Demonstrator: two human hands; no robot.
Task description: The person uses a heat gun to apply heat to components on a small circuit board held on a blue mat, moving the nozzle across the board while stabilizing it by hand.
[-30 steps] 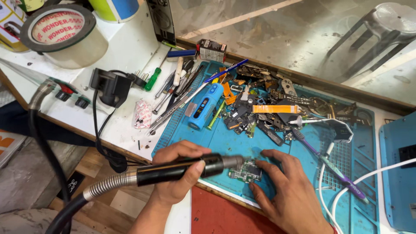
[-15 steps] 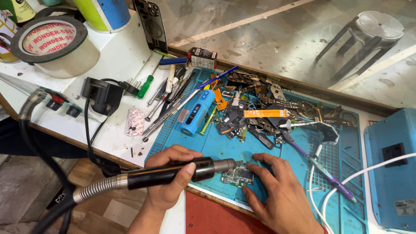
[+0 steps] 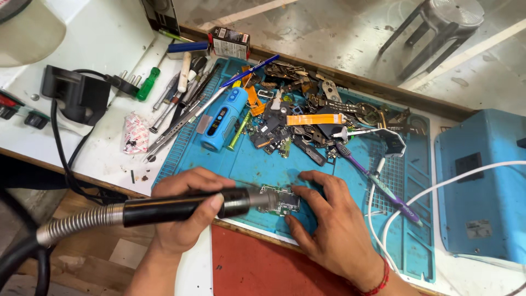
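White desk (image 3: 104, 44) with wooden edges. Blue mat (image 3: 257, 164) over its middle, black adapter (image 3: 76, 96) and screwdrivers (image 3: 164, 93) toward left edge, blue box (image 3: 482, 181) at right edge.

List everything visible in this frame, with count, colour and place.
Circuit board: one, green-grey, near edge of mat, under tool tip.
Hot-air tool: one, black with metal hose, in left hand.
Mat: one, blue, on bench.
Blue gadget: one, upper left of mat.
Parts pile: many, dark, top of mat.
Toothbrush: one, purple, right of mat.
Cable: one, white, right.
Blue box: one, far right.
Adapter: one, black, left.
Stool: one, grey, floor.
Left hand: grips tool.
Right hand: steadies board.
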